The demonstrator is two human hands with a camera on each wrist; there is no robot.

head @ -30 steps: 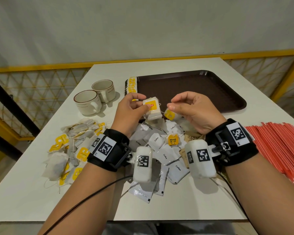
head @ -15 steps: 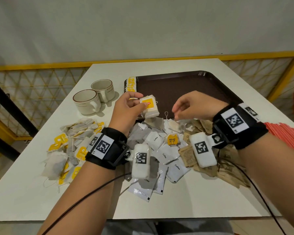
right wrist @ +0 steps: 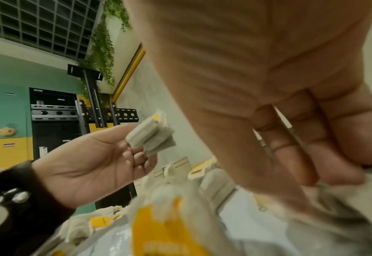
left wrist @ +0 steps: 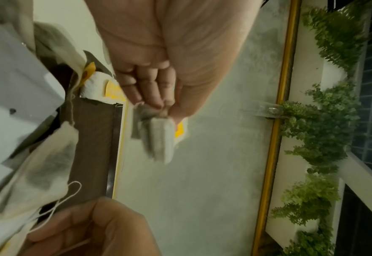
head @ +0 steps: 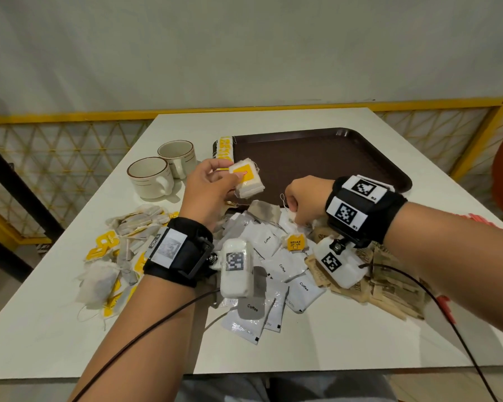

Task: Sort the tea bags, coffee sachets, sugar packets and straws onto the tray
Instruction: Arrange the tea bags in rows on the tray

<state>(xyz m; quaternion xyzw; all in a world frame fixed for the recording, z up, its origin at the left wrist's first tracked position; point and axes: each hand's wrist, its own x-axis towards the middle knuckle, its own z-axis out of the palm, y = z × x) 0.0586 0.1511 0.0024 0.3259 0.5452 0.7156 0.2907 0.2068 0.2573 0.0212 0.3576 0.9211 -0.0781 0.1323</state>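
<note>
Nearest edge of the white surface (head: 346,343): coffee sachets (head: 279,268) in a loose heap at 6 o'clock, brown sugar packets (head: 389,291) at 4, loose tea bags (head: 119,250) at 8, a sliver of red straws (head: 476,220) at 3, mostly hidden behind the right forearm. None of these are sorted yet. Right hand (head: 305,200) is down in the middle of the pile, fingers curled and pinching a tea bag by its string, from what the wrist views show; exact grip is blurred. Left hand (head: 208,185) is raised at about 11, fingers pinching a small stack of tea bags (head: 247,178) with a yellow tag on top, held over the near-left corner of the tray (head: 317,158). Tray sits at 12, dark brown; only a row of tea bags (head: 224,147) lines its left rim, rest of it bare. My read: early stage, tea bags partly gathered, coffee, sugar and straws all still to go. Two cups (head: 163,169) at 10 beside the tray. Beyond the surface: yellow-framed mesh railing, plain grey wall; wrist views show hanging greenery and a green-and-yellow wall further off.
</note>
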